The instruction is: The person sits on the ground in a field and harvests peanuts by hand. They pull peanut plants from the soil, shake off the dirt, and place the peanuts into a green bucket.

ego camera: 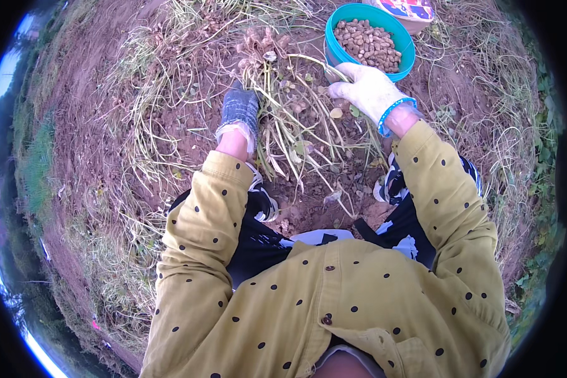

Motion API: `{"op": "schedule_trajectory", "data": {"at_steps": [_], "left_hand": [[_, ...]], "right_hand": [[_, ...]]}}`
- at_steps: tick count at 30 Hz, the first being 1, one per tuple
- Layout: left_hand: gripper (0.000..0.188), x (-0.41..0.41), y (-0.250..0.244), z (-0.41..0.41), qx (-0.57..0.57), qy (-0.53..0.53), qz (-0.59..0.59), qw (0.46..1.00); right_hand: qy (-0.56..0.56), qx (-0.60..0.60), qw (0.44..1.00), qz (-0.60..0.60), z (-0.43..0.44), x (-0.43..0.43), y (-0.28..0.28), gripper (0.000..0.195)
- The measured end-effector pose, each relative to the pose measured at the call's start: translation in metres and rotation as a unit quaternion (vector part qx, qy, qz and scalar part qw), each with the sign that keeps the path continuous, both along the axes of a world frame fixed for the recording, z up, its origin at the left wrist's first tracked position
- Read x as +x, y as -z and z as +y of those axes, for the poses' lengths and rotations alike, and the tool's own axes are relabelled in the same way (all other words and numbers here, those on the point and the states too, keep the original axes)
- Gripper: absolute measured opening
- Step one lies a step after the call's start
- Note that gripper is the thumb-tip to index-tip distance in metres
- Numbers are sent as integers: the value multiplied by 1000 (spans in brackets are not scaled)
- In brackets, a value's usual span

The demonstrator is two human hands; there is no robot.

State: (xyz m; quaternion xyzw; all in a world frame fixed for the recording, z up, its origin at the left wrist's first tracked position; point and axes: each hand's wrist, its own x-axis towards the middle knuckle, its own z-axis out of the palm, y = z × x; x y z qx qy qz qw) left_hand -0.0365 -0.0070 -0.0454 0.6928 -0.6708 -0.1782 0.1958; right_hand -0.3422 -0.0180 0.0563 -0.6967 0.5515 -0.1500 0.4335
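My left hand (240, 106), in a grey knitted glove, grips a bunch of uprooted peanut plants (283, 120) just below the roots. A cluster of soil-covered peanut pods (263, 45) sits at the root end beyond that hand. The leafy stems trail back towards my feet. My right hand (366, 90), in a white glove with a blue cuff edge, has a pale peanut stem (314, 60) between thumb and fingers. It is beside the near rim of a teal plastic bucket (330, 45), which holds many loose peanuts (367, 46).
Behind the bucket stands a second container (408, 14) with a colourful printed pattern, partly cut off. Pulled peanut vines (144, 106) lie over the brown soil on the left, with more dry vines (491, 108) on the right. My shoes (264, 203) flank the plants.
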Motion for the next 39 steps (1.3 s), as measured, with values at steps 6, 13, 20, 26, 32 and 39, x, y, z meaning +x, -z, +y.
{"op": "schedule_trajectory", "data": {"at_steps": [6,13,20,26,32,39], "left_hand": [[29,-62,-34,22,82,-125,486,861],[32,-100,-45,33,178,44,594,783],[31,-116,-54,21,183,136,538,812],[28,-103,-93,3,200,-86,583,783],[35,-95,-59,17,314,-99,609,721],[16,-109,-37,11,309,33,431,847]], "right_hand": [[-18,146,973,-178,22,26,-2,67],[58,156,984,-57,47,41,1,117],[81,110,972,-189,23,11,29,94],[110,202,899,-373,6,-33,18,65],[106,176,904,-375,11,-44,19,54],[15,197,907,-372,24,-17,13,72]]}}
